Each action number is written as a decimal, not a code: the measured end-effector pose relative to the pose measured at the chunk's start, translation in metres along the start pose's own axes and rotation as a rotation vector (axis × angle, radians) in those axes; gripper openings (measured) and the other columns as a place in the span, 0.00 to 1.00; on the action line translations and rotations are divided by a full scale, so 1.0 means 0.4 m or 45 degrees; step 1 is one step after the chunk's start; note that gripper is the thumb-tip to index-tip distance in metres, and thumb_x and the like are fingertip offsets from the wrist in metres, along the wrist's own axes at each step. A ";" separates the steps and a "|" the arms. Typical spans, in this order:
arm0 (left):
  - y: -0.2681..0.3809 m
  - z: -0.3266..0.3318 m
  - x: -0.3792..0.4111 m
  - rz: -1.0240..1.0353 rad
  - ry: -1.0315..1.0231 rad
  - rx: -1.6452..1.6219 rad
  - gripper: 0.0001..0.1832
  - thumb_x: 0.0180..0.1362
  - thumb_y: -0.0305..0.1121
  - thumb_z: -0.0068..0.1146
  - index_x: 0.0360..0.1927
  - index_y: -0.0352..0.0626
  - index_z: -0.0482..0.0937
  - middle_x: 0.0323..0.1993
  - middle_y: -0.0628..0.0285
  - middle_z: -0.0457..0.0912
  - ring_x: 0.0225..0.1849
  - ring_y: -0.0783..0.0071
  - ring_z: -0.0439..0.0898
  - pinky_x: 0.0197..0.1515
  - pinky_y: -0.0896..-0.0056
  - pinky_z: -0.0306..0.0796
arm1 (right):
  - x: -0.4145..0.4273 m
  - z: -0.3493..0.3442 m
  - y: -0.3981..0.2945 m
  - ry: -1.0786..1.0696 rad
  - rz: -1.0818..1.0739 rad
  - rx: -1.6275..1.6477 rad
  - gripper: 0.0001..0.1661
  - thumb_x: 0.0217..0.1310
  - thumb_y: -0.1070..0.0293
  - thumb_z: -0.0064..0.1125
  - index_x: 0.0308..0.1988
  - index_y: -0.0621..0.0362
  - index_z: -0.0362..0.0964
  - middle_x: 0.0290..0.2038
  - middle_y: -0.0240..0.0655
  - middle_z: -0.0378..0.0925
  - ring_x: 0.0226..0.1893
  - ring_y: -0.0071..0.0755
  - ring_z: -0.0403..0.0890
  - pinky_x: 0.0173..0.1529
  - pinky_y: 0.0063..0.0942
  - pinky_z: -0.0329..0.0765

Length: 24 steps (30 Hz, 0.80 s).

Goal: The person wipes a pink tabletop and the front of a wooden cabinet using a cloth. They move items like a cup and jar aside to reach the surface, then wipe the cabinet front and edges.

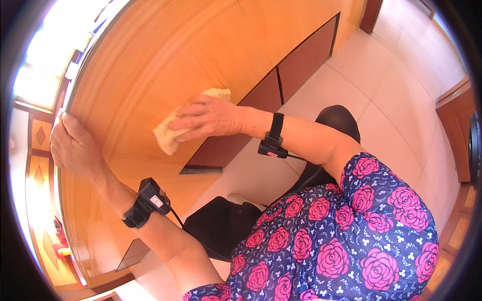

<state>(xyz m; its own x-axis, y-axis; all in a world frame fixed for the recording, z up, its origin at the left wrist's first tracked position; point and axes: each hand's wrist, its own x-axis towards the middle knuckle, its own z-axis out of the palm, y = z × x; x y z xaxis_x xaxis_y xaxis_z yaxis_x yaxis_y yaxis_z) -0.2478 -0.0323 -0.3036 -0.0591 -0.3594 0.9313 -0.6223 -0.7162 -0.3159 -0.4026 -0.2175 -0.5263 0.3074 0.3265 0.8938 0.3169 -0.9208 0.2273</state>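
Note:
My right hand (209, 116) presses a folded pale yellow cloth (165, 137) flat on an orange-brown wooden panel (180, 67), fingers spread over it. The cloth sticks out beyond the fingertips and above the knuckles. At the panel's upper edge, on the left of the view, my left hand (75, 146) rests with its fingers curled on the rim; whether it grips the edge is not plain. A strap with a small black device sits on each forearm.
Dark reddish-brown inset panels (263, 88) run along the base of the wooden front. Light tiled floor (376, 94) lies to the right, with a wooden piece of furniture (457, 128) at the far right. Small items (71, 69) stand beyond the upper edge. My bent knees are close to the front.

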 end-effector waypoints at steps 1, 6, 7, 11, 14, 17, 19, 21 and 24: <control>0.004 0.003 -0.003 0.022 0.027 -0.018 0.17 0.66 0.43 0.46 0.41 0.44 0.84 0.35 0.62 0.85 0.40 0.62 0.81 0.44 0.58 0.71 | -0.019 0.005 -0.011 -0.057 -0.026 0.066 0.21 0.53 0.68 0.57 0.48 0.34 0.75 0.62 0.18 0.66 0.57 0.31 0.72 0.52 0.32 0.71; 0.022 0.015 -0.009 0.017 0.017 -0.039 0.16 0.66 0.43 0.47 0.38 0.46 0.84 0.34 0.64 0.84 0.37 0.61 0.80 0.43 0.60 0.71 | -0.055 -0.009 -0.017 -0.390 -0.048 0.240 0.19 0.53 0.67 0.57 0.47 0.36 0.74 0.60 0.20 0.70 0.56 0.32 0.73 0.53 0.33 0.71; 0.021 0.012 -0.011 0.007 -0.003 -0.024 0.16 0.65 0.43 0.47 0.37 0.46 0.84 0.34 0.64 0.84 0.37 0.61 0.80 0.43 0.61 0.70 | -0.037 -0.019 -0.013 -0.383 -0.029 0.265 0.19 0.53 0.67 0.57 0.47 0.36 0.75 0.59 0.21 0.70 0.56 0.32 0.73 0.53 0.34 0.71; 0.014 0.005 -0.013 -0.080 -0.022 -0.056 0.17 0.65 0.46 0.47 0.36 0.48 0.83 0.35 0.64 0.84 0.39 0.61 0.79 0.46 0.60 0.68 | 0.092 -0.087 0.057 0.178 0.251 -0.048 0.21 0.52 0.69 0.58 0.47 0.36 0.78 0.58 0.29 0.73 0.54 0.37 0.76 0.52 0.36 0.74; 0.019 0.009 -0.016 -0.110 -0.006 -0.079 0.18 0.64 0.49 0.47 0.37 0.49 0.83 0.36 0.65 0.84 0.41 0.61 0.79 0.48 0.57 0.66 | 0.136 -0.167 0.172 0.523 0.508 -0.309 0.26 0.53 0.74 0.53 0.54 0.46 0.73 0.59 0.41 0.69 0.56 0.46 0.71 0.56 0.40 0.69; 0.030 0.014 -0.015 -0.128 0.021 -0.067 0.20 0.63 0.53 0.46 0.37 0.50 0.83 0.36 0.65 0.84 0.42 0.61 0.79 0.49 0.57 0.65 | 0.211 -0.232 0.182 0.679 0.723 -0.260 0.28 0.55 0.79 0.47 0.58 0.58 0.70 0.59 0.51 0.66 0.58 0.56 0.68 0.61 0.43 0.65; 0.037 0.005 -0.014 -0.118 0.041 -0.063 0.22 0.63 0.56 0.46 0.37 0.50 0.82 0.36 0.65 0.84 0.43 0.61 0.78 0.49 0.56 0.65 | 0.241 -0.219 0.158 0.615 0.612 -0.375 0.27 0.56 0.80 0.46 0.57 0.58 0.71 0.59 0.51 0.66 0.57 0.55 0.68 0.61 0.41 0.66; 0.023 0.003 -0.009 -0.108 0.007 -0.085 0.23 0.64 0.57 0.45 0.36 0.51 0.82 0.37 0.66 0.84 0.43 0.61 0.78 0.49 0.56 0.65 | 0.280 -0.173 0.091 0.261 0.409 -0.694 0.26 0.53 0.76 0.51 0.54 0.46 0.74 0.59 0.39 0.69 0.56 0.44 0.71 0.56 0.37 0.70; 0.045 0.008 0.018 -0.082 -0.007 -0.170 0.23 0.64 0.58 0.43 0.35 0.52 0.82 0.37 0.68 0.83 0.44 0.62 0.78 0.49 0.56 0.64 | 0.239 -0.055 0.032 0.299 0.099 -0.280 0.20 0.49 0.68 0.57 0.46 0.39 0.77 0.56 0.25 0.73 0.54 0.34 0.74 0.51 0.35 0.74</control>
<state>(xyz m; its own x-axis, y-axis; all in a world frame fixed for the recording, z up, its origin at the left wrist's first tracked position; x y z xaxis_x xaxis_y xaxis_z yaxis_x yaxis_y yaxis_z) -0.2571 -0.0496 -0.3032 -0.0118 -0.3187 0.9478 -0.7232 -0.6518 -0.2282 -0.3890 -0.2029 -0.4292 0.0994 0.2192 0.9706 0.0915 -0.9733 0.2104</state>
